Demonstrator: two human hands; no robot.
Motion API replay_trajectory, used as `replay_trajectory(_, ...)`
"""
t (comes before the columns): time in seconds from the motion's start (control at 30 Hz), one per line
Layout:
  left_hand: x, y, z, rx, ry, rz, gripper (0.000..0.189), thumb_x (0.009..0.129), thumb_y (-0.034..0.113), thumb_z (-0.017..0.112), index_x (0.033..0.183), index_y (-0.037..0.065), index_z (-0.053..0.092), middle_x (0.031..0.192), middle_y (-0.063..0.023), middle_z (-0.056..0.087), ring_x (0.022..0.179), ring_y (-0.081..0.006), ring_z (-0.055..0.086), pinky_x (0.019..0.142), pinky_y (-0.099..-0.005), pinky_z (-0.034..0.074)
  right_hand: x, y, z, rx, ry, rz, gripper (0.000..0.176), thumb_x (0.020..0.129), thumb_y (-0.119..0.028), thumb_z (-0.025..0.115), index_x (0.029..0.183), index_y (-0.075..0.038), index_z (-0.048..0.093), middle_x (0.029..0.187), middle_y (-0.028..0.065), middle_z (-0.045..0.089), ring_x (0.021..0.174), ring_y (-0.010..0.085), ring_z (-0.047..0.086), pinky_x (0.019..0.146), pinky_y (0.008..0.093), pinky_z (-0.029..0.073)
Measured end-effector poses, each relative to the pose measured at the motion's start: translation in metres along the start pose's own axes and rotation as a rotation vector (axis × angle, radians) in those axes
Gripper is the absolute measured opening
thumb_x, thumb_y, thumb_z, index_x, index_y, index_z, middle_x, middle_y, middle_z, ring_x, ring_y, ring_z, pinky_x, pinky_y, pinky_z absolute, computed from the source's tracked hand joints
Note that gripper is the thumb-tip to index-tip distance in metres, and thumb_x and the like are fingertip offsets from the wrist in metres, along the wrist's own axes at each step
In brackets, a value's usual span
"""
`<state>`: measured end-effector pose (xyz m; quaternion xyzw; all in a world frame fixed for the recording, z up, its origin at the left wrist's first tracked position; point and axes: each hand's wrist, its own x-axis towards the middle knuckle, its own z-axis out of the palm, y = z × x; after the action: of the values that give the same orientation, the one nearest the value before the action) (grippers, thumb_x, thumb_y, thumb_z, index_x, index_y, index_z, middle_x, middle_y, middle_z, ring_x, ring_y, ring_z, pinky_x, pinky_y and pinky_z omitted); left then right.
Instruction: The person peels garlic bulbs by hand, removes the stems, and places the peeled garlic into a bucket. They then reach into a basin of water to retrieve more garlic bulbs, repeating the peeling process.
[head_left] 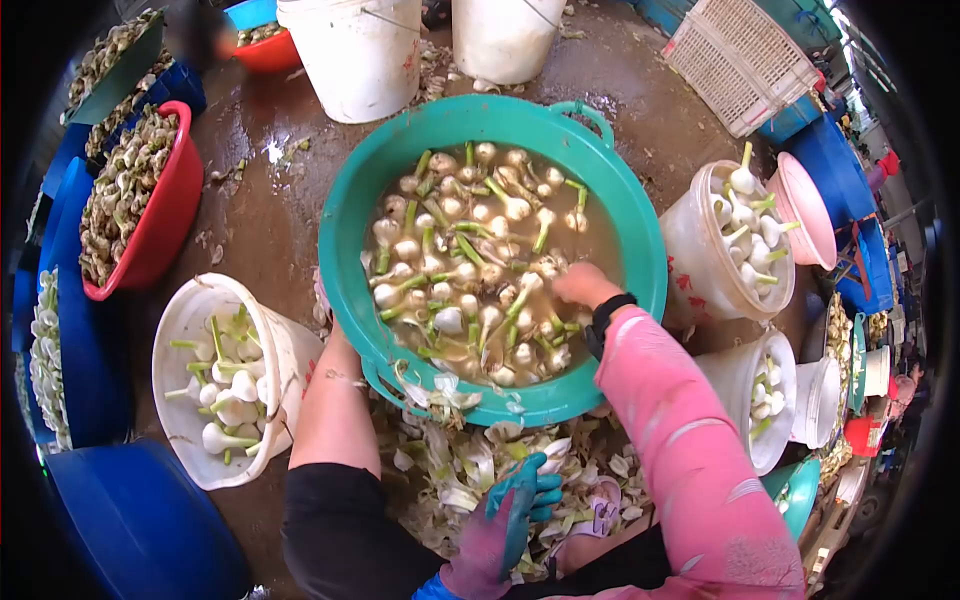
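A green tub [345, 190] of muddy water stands in front of me, with many garlic bulbs [470, 270] on short green stems floating in it. My right hand [585, 285], bare with a black band at the wrist, dips into the tub's right side beside the bulbs. Its fingertips are hidden at the water, so its grip does not show. My left hand [510, 515], in a teal and purple glove, hangs over my lap above the peelings, fingers loosely apart and no bulb visible in it.
White buckets of cleaned garlic stand left [285, 360] and right [690, 240]; another bucket [780, 400] is lower right. Garlic peelings [450, 480] cover the floor between my legs. A red basin [180, 200] of garlic sits left. Two white buckets [350, 60] stand beyond the tub.
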<state>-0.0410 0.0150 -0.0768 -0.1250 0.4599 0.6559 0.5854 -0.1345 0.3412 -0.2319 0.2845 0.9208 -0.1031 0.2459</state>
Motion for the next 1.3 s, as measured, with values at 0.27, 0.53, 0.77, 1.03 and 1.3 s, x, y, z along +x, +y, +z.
replay_trajectory(0.27,-0.012,0.005,0.028,0.277,0.081,0.645,0.040,0.084,0.011,0.049,0.121,0.000,0.039,0.095,-0.0079,0.055,0.084,-0.0108,0.051,0.074,-0.0214,0.041,-0.229,-0.055,-0.066,1.467,-0.713,0.151,0.055,0.084,-0.056,0.032,0.075,-0.006,0.055,0.063,0.0126,0.060,0.034,0.0118,0.041,0.028,0.0197,0.023)
replay_trajectory(0.53,-0.042,-0.027,0.028,0.322,-0.095,0.352,0.037,0.087,0.036,0.044,0.096,0.002,0.054,0.077,-0.0051,0.057,0.069,-0.0111,0.054,0.060,-0.0225,0.043,-0.370,-0.039,-0.073,1.130,-0.447,-0.175,0.044,0.089,-0.038,0.034,0.083,0.000,0.055,0.065,0.0116,0.060,0.041,0.0137,0.050,0.041,0.0260,0.040)
replay_trajectory(0.77,-0.097,-0.031,0.043,0.435,-0.109,0.429,0.033,0.087,0.034,0.047,0.096,0.003,0.053,0.075,-0.0042,0.058,0.060,-0.0103,0.055,0.054,-0.0212,0.044,-0.415,-0.032,-0.055,0.728,-0.006,-0.560,0.033,0.087,-0.027,0.037,0.072,0.000,0.051,0.061,0.0093,0.058,0.048,0.0224,0.052,0.049,0.0337,0.042)
replay_trajectory(1.03,-0.109,-0.043,0.035,0.561,-0.130,0.402,0.030,0.085,0.025,0.051,0.105,0.002,0.051,0.079,-0.0035,0.058,0.065,-0.0092,0.055,0.055,-0.0196,0.043,-0.427,-0.043,-0.054,0.284,0.253,-0.691,0.024,0.078,-0.021,0.042,0.066,-0.002,0.051,0.061,0.0174,0.054,0.056,0.0353,0.051,0.054,0.0413,0.042)
replay_trajectory(1.3,-0.090,-0.013,-0.006,-0.534,-0.805,0.380,0.063,0.085,0.050,0.032,0.124,0.001,0.034,0.060,-0.0086,0.051,0.044,-0.0147,0.043,0.052,-0.0301,0.039,-0.359,-0.003,-0.010,0.235,0.119,-0.507,0.013,0.066,-0.011,0.049,0.057,-0.002,0.052,0.058,0.0140,0.053,0.057,0.0299,0.055,0.049,0.0373,0.044)
